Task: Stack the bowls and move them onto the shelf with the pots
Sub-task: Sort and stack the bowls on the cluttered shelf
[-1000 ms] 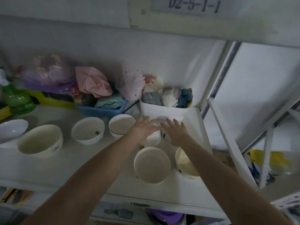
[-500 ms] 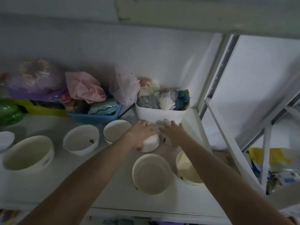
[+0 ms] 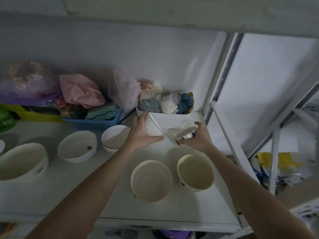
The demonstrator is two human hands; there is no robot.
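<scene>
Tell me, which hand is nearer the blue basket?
Left. The left hand, holding a tilted white bowl, is just right of the blue basket; the right hand is farther right.

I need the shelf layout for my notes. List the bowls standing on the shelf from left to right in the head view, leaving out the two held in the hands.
Large cream bowl → white faceted bowl → dark-rimmed white bowl → cream bowl → spotted cream bowl.
</scene>
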